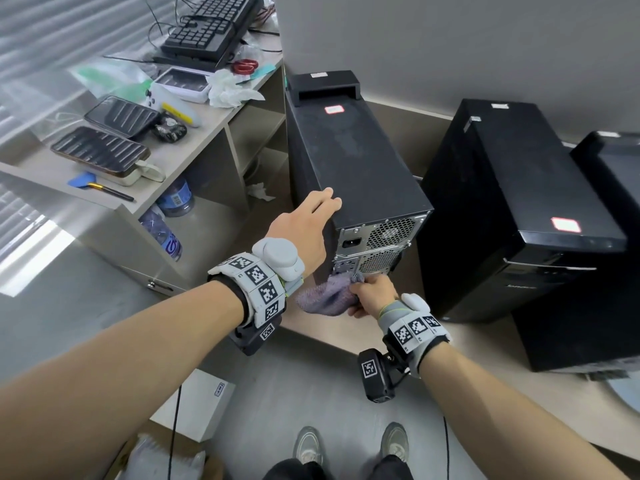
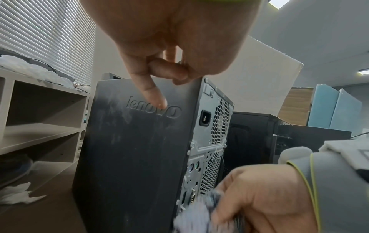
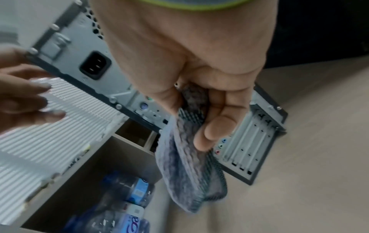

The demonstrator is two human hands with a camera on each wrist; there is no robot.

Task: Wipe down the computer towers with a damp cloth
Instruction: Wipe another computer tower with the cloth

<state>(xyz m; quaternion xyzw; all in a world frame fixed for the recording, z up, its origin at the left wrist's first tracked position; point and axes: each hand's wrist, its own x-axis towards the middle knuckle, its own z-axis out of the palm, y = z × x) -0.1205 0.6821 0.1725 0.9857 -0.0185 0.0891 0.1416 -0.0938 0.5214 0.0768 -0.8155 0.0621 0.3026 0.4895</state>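
Observation:
A dusty black Lenovo computer tower (image 1: 346, 157) stands on a low beige platform, its rear panel (image 3: 66, 47) facing me. My left hand (image 1: 304, 220) holds its top rear corner, fingers lying on the top and thumb (image 2: 151, 94) down the side panel (image 2: 135, 149). My right hand (image 1: 374, 292) grips a bunched grey cloth (image 1: 329, 296) against the lower rear panel, by the ports. In the right wrist view the cloth (image 3: 189, 173) hangs from under the thumb (image 3: 215, 129) and covers part of the panel.
Two more black towers (image 1: 512, 202) (image 1: 616, 174) stand close on the right. A beige shelf unit (image 1: 194, 133) on the left carries phones, keyboards (image 1: 207, 32) and tissue, with water bottles (image 1: 175, 197) inside. A white box (image 1: 197, 403) lies on the floor near my feet.

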